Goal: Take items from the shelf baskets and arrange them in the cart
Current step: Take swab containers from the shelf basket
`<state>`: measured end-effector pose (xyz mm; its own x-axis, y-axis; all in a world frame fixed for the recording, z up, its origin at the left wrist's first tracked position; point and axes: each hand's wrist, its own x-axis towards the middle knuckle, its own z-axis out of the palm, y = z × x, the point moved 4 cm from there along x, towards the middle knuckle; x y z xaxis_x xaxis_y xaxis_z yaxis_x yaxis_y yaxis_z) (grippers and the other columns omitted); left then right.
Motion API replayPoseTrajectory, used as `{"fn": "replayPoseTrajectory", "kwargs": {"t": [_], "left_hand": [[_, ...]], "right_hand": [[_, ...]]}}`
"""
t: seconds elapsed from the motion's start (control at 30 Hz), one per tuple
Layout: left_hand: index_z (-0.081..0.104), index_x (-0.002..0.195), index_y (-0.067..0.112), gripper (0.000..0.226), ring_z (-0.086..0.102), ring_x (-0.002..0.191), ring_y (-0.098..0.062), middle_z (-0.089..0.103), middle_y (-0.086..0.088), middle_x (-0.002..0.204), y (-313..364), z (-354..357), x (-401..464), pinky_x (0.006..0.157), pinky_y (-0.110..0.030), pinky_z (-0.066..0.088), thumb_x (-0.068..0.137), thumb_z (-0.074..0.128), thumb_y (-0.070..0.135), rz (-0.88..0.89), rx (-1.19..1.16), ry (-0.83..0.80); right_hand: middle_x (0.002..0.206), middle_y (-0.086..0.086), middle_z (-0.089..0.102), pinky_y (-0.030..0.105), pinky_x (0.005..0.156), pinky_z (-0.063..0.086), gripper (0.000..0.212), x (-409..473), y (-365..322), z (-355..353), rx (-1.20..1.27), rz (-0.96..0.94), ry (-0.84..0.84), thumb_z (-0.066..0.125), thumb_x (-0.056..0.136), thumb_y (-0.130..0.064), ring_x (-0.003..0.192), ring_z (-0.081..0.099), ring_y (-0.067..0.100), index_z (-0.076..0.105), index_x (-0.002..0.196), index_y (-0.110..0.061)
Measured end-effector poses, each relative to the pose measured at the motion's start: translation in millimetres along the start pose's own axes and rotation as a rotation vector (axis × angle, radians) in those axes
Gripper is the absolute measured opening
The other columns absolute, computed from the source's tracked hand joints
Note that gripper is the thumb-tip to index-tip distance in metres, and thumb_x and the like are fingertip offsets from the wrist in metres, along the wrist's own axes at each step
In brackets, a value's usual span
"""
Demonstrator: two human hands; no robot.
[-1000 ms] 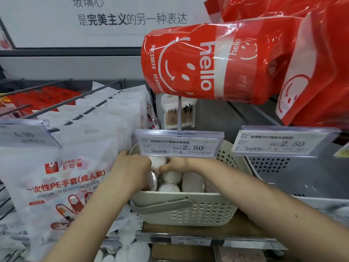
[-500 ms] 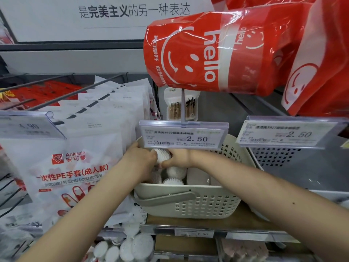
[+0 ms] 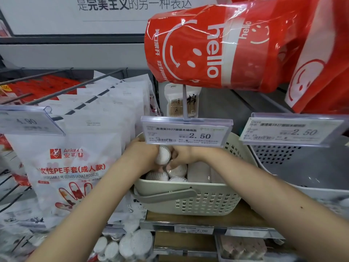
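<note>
Shelf basket (image 3: 188,201) cream and perforated, white fluted cup stack (image 3: 164,155)

Red hello bags (image 3: 217,46) hang overhead; price tag (image 3: 186,133) reads 2.50; glove packs (image 3: 75,163) left.

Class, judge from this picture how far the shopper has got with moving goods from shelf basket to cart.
Done: nothing visibly; no cart is in view. In hand: both the left hand and right hand grip a white ribbed pack raised above the cream basket. Left: more white packs remain inside, and carrying them to the cart.
</note>
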<state>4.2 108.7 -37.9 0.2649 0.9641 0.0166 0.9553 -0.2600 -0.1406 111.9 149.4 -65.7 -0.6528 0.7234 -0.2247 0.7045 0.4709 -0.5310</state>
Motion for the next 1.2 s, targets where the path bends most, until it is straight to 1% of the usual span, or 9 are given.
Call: {"fn": "replayPoseTrajectory", "kwargs": {"t": [0.07, 0.13, 0.3, 0.4, 0.5, 0.8, 1.03, 1.13, 1.2], "left_hand": [[0.034, 0.139, 0.029, 0.069, 0.035, 0.132, -0.016, 0.042, 0.007, 0.144, -1.4, 1.2, -0.3, 0.105, -0.024, 0.024, 0.082, 0.066, 0.049, -0.007, -0.049, 0.011], [0.031, 0.142, 0.028, 0.074, 0.035, 0.134, -0.019, 0.04, 0.004, 0.146, -3.1, 3.2, 0.9, 0.106, -0.026, 0.025, 0.081, 0.065, 0.052, -0.025, -0.055, 0.005], [0.041, 0.13, 0.024, 0.061, 0.047, 0.12, -0.023, 0.051, -0.001, 0.132, -4.2, 5.7, 4.9, 0.092, -0.027, 0.036, 0.08, 0.066, 0.048, -0.017, -0.06, 0.005], [0.046, 0.122, 0.02, 0.053, 0.051, 0.11, -0.022, 0.056, -0.003, 0.122, -5.7, 6.5, 3.3, 0.081, -0.025, 0.038, 0.079, 0.068, 0.045, 0.007, -0.057, -0.002], [0.05, 0.122, 0.021, 0.053, 0.052, 0.113, -0.021, 0.057, 0.0, 0.124, -6.3, 9.9, 4.5, 0.089, -0.028, 0.04, 0.078, 0.068, 0.045, 0.02, -0.037, -0.034], [0.044, 0.138, 0.027, 0.059, 0.041, 0.13, -0.022, 0.048, 0.001, 0.14, 2.5, 24.8, 11.1, 0.102, -0.033, 0.032, 0.086, 0.059, 0.053, 0.091, 0.06, -0.347], [0.047, 0.13, 0.024, 0.052, 0.05, 0.121, -0.024, 0.053, 0.0, 0.132, 0.3, 21.0, 9.2, 0.099, -0.036, 0.043, 0.083, 0.068, 0.031, 0.014, -0.152, -0.26], [0.051, 0.121, 0.021, 0.035, 0.057, 0.105, -0.022, 0.059, -0.003, 0.115, -1.0, 18.5, 9.0, 0.087, -0.034, 0.049, 0.087, 0.058, 0.017, -0.022, -0.313, -0.193], [0.052, 0.118, 0.021, 0.029, 0.055, 0.095, -0.016, 0.059, 0.0, 0.107, -1.0, 13.7, 7.2, 0.078, -0.027, 0.044, 0.09, 0.056, 0.014, -0.035, -0.348, -0.14]], "right_hand": [[0.097, 0.006, 0.057, 0.029, 0.076, 0.043, 0.013, -1.9, 7.7, -0.2, -0.139, 0.077, -0.05, 0.064, 0.09, -0.019, 0.086, 0.049, 0.017, 0.053, 0.094, -0.014], [0.107, 0.007, 0.055, 0.032, 0.077, 0.04, 0.017, -4.6, 12.5, 0.1, -0.259, 0.152, -0.09, 0.057, 0.095, -0.023, 0.092, 0.049, 0.019, 0.056, 0.109, -0.014], [0.13, 0.009, 0.054, 0.03, 0.086, 0.04, 0.033, -4.9, 14.7, -1.3, -0.185, 0.225, -0.12, 0.054, 0.097, -0.018, 0.112, 0.051, 0.024, 0.054, 0.129, -0.008], [0.131, 0.013, 0.055, 0.031, 0.095, 0.041, 0.032, -3.1, 15.5, -2.4, -0.118, 0.239, -0.115, 0.056, 0.095, -0.01, 0.12, 0.051, 0.028, 0.055, 0.127, -0.003], [0.13, 0.012, 0.057, 0.026, 0.09, 0.039, 0.033, -3.2, 16.9, -5.3, -0.091, 0.233, -0.093, 0.058, 0.094, -0.008, 0.12, 0.051, 0.027, 0.056, 0.126, -0.002], [0.129, 0.01, 0.055, 0.034, 0.099, 0.042, 0.031, 8.0, 26.1, 2.4, -0.179, 0.274, -0.072, 0.053, 0.098, -0.018, 0.118, 0.051, 0.026, 0.055, 0.127, -0.008], [0.127, 0.01, 0.055, 0.033, 0.093, 0.041, 0.032, 5.2, 24.8, -0.7, -0.174, 0.28, -0.065, 0.055, 0.096, -0.022, 0.115, 0.052, 0.026, 0.054, 0.125, -0.009], [0.119, 0.009, 0.054, 0.034, 0.089, 0.041, 0.032, 2.1, 23.6, -3.6, -0.16, 0.256, -0.07, 0.061, 0.092, -0.032, 0.108, 0.052, 0.025, 0.053, 0.118, -0.016], [0.118, 0.004, 0.05, 0.033, 0.091, 0.041, 0.047, -0.3, 22.4, -4.1, -0.172, 0.217, -0.121, 0.07, 0.082, -0.045, 0.107, 0.049, 0.022, 0.049, 0.117, -0.022]]}}
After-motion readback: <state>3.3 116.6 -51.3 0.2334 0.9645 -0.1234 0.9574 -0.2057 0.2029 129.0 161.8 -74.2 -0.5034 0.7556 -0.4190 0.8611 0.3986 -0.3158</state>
